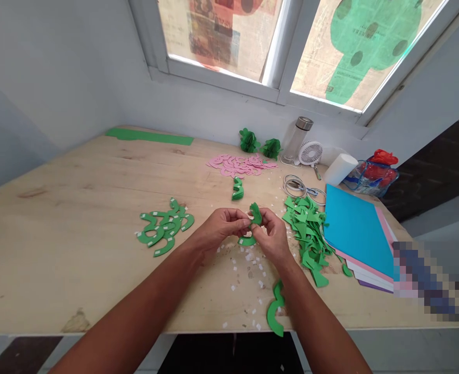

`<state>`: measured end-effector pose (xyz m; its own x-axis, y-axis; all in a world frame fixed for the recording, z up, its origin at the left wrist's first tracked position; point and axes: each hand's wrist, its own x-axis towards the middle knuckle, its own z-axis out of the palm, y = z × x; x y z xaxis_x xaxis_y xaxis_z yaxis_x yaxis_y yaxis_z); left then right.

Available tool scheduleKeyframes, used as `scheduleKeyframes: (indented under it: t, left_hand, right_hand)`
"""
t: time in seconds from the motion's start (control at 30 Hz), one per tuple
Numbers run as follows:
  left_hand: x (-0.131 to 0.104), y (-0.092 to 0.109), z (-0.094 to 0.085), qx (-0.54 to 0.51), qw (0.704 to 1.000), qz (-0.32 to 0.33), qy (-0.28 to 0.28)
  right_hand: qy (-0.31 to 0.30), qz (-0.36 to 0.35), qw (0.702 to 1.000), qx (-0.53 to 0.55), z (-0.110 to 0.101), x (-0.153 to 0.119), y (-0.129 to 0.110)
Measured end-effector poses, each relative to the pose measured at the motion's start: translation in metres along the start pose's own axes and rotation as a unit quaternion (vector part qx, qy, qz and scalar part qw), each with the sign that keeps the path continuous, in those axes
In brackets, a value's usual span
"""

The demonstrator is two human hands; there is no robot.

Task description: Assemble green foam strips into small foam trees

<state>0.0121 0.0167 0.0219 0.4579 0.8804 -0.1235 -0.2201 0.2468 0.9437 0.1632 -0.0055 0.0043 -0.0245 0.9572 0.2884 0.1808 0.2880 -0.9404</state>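
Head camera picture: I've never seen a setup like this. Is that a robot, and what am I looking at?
No robot here: these are a person's bare left hand and right hand, seen by a camera worn on that person's head, looking forward and down. Together they hold a green paper piece. On the wooden table, curved green cutouts with white patches lie to the left, pink cutouts beyond the hands, and green scraps to the right, beside coloured sheets.
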Motion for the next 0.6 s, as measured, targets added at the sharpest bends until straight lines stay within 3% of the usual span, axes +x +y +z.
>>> scheduleKeyframes:
  t: [0.6]
  left_hand:
    - [-0.001,0.004,-0.003,-0.143,0.989,-0.029,-0.037]
  right_hand:
    - [-0.025,0.041,0.977,0.21,0.0,-0.001,-0.018]
